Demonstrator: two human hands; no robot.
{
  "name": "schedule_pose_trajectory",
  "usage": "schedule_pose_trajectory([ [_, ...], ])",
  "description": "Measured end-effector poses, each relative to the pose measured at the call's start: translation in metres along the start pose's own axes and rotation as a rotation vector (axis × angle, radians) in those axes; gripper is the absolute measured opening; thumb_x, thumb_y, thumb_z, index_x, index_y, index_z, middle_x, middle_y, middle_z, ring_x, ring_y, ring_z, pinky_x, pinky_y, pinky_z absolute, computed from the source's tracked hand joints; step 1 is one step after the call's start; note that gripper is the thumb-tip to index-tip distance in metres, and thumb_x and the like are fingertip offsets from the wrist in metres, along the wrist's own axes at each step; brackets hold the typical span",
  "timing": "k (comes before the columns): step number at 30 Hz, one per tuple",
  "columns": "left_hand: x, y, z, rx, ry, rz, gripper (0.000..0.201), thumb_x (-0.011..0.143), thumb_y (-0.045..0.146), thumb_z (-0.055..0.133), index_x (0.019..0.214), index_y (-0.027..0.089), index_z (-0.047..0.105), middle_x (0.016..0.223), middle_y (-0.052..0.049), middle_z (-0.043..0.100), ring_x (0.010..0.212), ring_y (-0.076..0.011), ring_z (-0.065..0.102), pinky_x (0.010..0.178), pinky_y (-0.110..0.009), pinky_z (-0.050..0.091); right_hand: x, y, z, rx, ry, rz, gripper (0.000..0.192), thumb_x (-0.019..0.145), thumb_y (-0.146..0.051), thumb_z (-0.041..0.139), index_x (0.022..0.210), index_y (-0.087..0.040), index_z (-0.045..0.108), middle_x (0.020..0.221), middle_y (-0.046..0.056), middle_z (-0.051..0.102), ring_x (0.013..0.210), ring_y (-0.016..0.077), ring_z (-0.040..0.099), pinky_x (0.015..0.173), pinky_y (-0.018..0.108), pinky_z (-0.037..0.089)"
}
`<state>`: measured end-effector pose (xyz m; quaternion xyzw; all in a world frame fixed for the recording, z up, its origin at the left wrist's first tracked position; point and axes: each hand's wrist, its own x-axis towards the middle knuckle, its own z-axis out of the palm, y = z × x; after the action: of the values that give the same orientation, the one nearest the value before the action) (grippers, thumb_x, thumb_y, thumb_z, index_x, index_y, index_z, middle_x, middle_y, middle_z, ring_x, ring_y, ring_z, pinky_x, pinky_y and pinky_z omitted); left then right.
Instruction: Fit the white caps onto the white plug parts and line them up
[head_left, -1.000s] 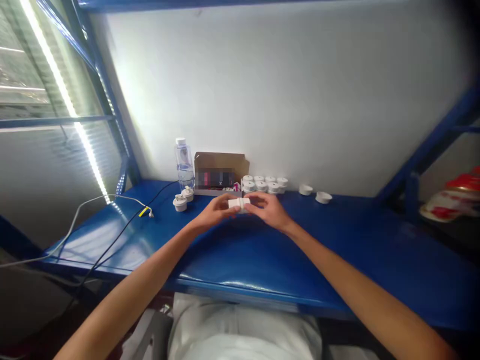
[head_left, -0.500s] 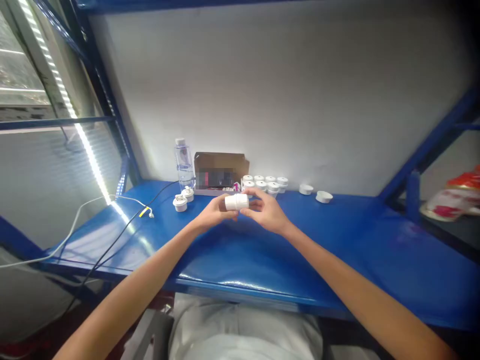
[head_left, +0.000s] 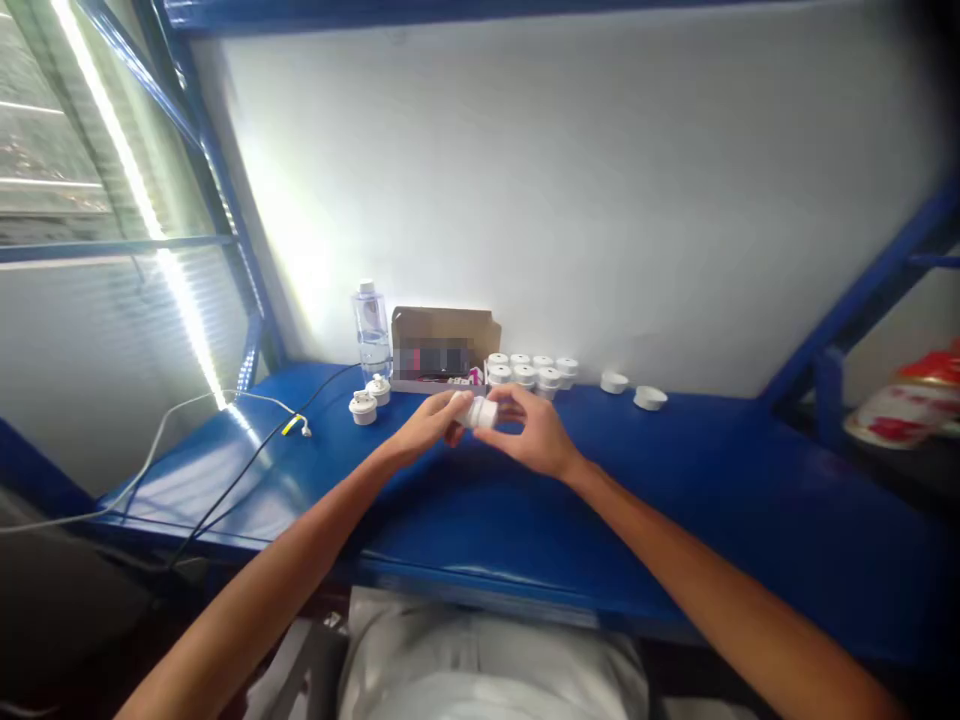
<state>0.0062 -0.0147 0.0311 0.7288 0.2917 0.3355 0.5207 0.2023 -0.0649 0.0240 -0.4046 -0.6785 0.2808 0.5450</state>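
A small white cylindrical plastic piece (head_left: 480,412) with a raised band round its middle is held on its side above the blue table. My left hand (head_left: 431,425) is closed on its left end, the thumb lying over the top. Round its right end, my right hand (head_left: 536,430) is closed with thumb and fingers. Just behind the hands stands a cluster of several round white plastic pieces (head_left: 523,376), each with a dark spot on top. Further left, two white pieces with raised tops (head_left: 364,407) rest on the table.
An open cardboard box (head_left: 446,325) with dark items inside stands against the wall, beside a clear water bottle (head_left: 371,335). Two shallow white cups (head_left: 650,398) sit to the right. Cables (head_left: 247,462) cross the left of the blue table (head_left: 675,480). Blue frame posts (head_left: 855,290) rise at both sides.
The white piece has tilted in my hands, its left end higher, and my left thumb now covers more of that end. The view has shifted slightly and become brighter at left.
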Motion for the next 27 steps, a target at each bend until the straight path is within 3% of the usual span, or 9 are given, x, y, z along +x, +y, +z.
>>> schedule_pose_trajectory([
  [3,-0.003,0.005,0.0,-0.087,-0.047,0.09,0.048,0.079,0.051,0.075,0.11,0.018,0.059,0.091,-0.004,0.067,0.083,-0.0156,0.063,0.07,-0.025,0.046,0.002,0.006,0.002,0.151,0.029,0.224,0.039,0.083,-0.058,0.066,0.096,-0.021,0.067,0.074,0.005,0.072,0.063,0.0252,0.069,0.065,0.042,0.06],
  [6,-0.002,0.006,0.0,-0.106,-0.038,0.022,0.047,0.082,0.055,0.07,0.103,0.015,0.059,0.082,-0.004,0.066,0.073,-0.0147,0.063,0.066,-0.026,0.046,0.001,0.004,0.002,0.105,0.024,0.067,0.034,0.079,-0.048,0.075,0.101,-0.023,0.069,0.096,0.007,0.075,0.089,0.0278,0.073,0.087,0.045,0.059],
  [9,-0.001,0.003,-0.003,-0.121,-0.05,-0.054,0.049,0.089,0.061,0.056,0.096,0.013,0.06,0.07,-0.002,0.061,0.059,-0.0118,0.057,0.058,-0.025,0.043,-0.001,-0.001,0.002,0.011,-0.012,-0.102,0.033,0.073,-0.037,0.081,0.102,-0.025,0.07,0.12,0.007,0.07,0.115,0.0292,0.065,0.106,0.045,0.049],
  [14,-0.003,0.005,-0.006,-0.137,-0.075,0.08,0.05,0.073,0.045,0.081,0.109,0.017,0.061,0.097,-0.006,0.068,0.088,-0.0167,0.064,0.077,-0.027,0.048,0.001,0.003,0.002,0.156,-0.012,0.209,0.039,0.08,-0.049,0.073,0.106,-0.021,0.067,0.095,0.009,0.074,0.075,0.0267,0.073,0.072,0.045,0.062],
  [16,-0.003,0.005,-0.005,-0.14,-0.053,0.06,0.049,0.075,0.047,0.08,0.108,0.017,0.061,0.094,-0.006,0.069,0.082,-0.0163,0.065,0.073,-0.027,0.048,0.002,0.003,0.001,0.123,-0.009,0.143,0.038,0.078,-0.047,0.075,0.106,-0.022,0.069,0.101,0.009,0.074,0.084,0.0277,0.073,0.079,0.045,0.061],
  [18,-0.001,0.004,-0.005,-0.157,-0.044,-0.014,0.047,0.083,0.057,0.068,0.102,0.015,0.061,0.08,-0.004,0.067,0.065,-0.0139,0.063,0.063,-0.026,0.045,0.001,-0.001,0.001,0.043,-0.016,-0.023,0.033,0.075,-0.039,0.08,0.103,-0.025,0.071,0.115,0.007,0.071,0.107,0.0297,0.068,0.097,0.045,0.055],
  [20,0.0,0.003,-0.004,-0.187,-0.06,-0.068,0.049,0.089,0.062,0.057,0.097,0.014,0.061,0.07,-0.003,0.063,0.055,-0.0124,0.059,0.055,-0.025,0.041,-0.001,-0.004,0.001,0.006,-0.022,-0.102,0.033,0.074,-0.033,0.081,0.105,-0.026,0.071,0.122,0.006,0.069,0.114,0.0291,0.065,0.103,0.045,0.052],
  [24,0.0,0.005,-0.005,-0.227,-0.046,0.073,0.044,0.082,0.048,0.073,0.109,0.016,0.061,0.088,-0.005,0.068,0.078,-0.0149,0.066,0.069,-0.025,0.047,-0.001,-0.004,0.002,0.107,0.009,0.073,0.055,0.071,-0.034,0.083,0.122,-0.026,0.064,0.111,0.007,0.073,0.083,0.025,0.074,0.081,0.042,0.061],
  [27,-0.001,0.007,-0.006,-0.221,-0.053,0.067,0.046,0.082,0.049,0.073,0.11,0.016,0.06,0.086,-0.004,0.068,0.075,-0.015,0.065,0.07,-0.026,0.047,0.0,-0.002,0.003,0.151,0.036,0.074,0.056,0.069,-0.038,0.085,0.12,-0.024,0.065,0.107,0.006,0.074,0.091,0.0264,0.073,0.088,0.042,0.059],
])
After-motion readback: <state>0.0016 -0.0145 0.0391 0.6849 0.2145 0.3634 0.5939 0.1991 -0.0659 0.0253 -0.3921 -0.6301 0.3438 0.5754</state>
